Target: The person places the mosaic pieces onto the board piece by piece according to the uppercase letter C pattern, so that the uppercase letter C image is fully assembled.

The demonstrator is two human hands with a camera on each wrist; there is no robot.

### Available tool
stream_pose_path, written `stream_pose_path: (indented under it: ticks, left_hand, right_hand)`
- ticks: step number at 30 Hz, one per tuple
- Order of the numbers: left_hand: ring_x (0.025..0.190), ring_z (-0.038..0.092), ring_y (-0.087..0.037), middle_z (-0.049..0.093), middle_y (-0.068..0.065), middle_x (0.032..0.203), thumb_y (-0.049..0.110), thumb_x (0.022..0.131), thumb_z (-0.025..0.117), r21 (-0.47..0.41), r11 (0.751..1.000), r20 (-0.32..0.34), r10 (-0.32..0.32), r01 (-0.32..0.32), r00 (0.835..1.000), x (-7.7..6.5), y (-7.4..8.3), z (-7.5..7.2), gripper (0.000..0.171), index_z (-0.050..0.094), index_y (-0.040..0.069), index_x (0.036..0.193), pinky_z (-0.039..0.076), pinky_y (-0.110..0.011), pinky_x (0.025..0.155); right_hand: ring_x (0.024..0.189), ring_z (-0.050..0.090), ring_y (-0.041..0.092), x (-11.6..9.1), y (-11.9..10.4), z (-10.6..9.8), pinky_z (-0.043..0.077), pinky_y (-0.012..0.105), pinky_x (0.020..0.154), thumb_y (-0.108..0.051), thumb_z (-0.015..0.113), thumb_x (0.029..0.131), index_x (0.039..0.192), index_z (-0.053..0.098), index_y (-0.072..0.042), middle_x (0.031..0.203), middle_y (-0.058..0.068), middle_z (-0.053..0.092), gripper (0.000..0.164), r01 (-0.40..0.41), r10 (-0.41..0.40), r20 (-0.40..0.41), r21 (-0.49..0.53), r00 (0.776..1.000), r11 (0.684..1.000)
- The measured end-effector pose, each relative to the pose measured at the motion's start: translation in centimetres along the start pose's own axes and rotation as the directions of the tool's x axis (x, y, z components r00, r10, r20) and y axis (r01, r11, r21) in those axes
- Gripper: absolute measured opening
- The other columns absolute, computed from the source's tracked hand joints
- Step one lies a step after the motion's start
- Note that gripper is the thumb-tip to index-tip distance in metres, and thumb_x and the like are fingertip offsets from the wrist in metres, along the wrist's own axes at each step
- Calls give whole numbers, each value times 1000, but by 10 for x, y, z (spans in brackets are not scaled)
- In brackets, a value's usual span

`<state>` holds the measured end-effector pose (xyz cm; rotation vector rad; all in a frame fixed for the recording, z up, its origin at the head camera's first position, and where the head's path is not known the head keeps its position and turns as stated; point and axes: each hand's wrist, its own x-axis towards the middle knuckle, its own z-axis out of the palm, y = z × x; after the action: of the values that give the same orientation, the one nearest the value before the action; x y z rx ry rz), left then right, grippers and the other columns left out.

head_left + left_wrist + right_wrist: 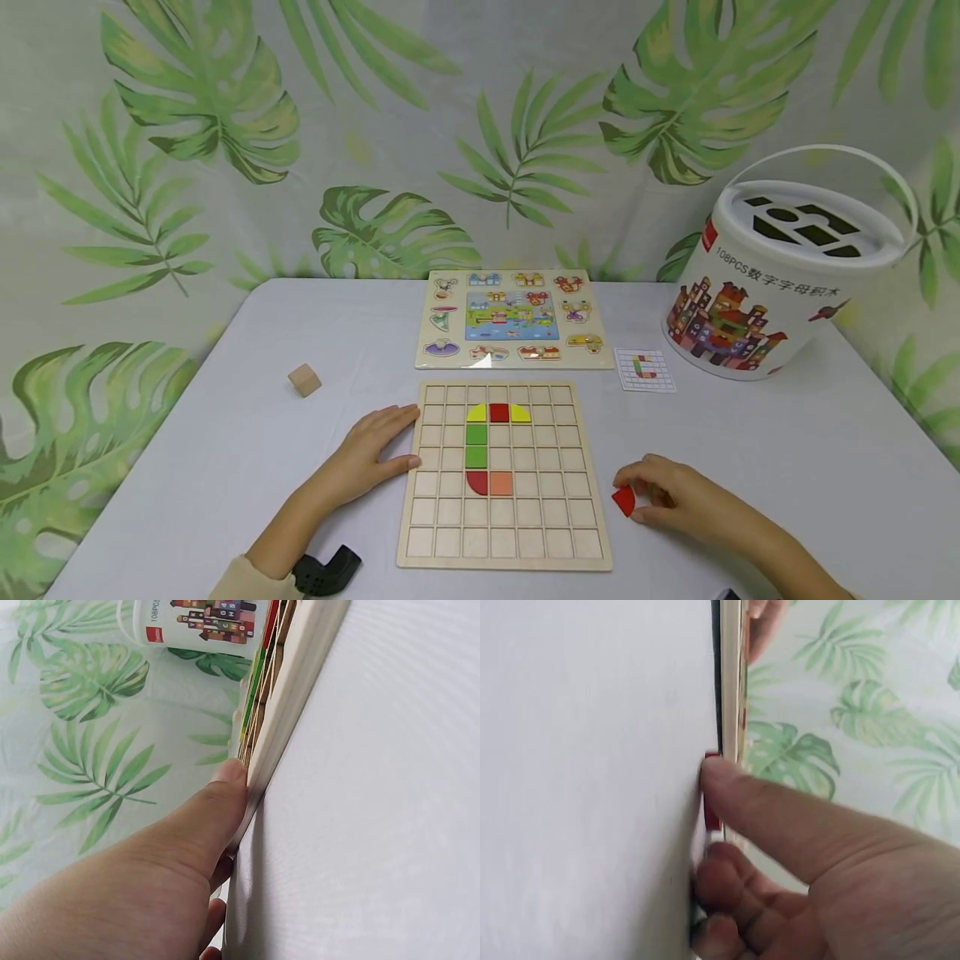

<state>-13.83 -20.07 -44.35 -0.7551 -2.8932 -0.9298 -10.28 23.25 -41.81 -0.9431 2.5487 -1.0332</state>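
Note:
A wooden grid board lies in front of me with coloured tiles in some squares. Across its upper part are two yellow quarter-circles around a red square. Two green squares run down to a dark red quarter-circle, with an orange square beside it. My left hand touches the board's left edge, thumb against the side in the left wrist view. Right of the board, my right hand pinches a red quarter-circle tile between thumb and fingers, low over the table.
Behind the board lies a picture puzzle; a small pattern card is to its right. A white bucket with a handle stands at the back right. A wooden cube sits at the left, and a black object near the left wrist.

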Motion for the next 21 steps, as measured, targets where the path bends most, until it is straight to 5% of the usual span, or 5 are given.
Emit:
stream_pose_path:
  ticks: [9, 21]
  left_hand:
    - [129, 28, -27, 39, -3, 138, 47, 81, 61, 2, 1000, 3, -8, 8, 1000, 0, 2, 0, 68, 42, 12, 136, 17, -48, 104]
    - [129, 26, -27, 38, -3, 139, 49, 81, 60, -9, 1000, 4, -13, 13, 1000, 0, 1, 0, 69, 41, 12, 136, 17, -49, 104]
  right_hand:
    - [83, 48, 3, 3, -2, 5, 45, 22, 71, -34, 64, 83, 99, 59, -25, 95, -16, 48, 19, 41, -55, -67, -199, 996, 979]
    - [82, 51, 2, 36, -44, 13, 48, 25, 72, -28, 67, 81, 97, 58, -20, 91, -17, 52, 20, 128, -167, -168, -216, 972, 968]
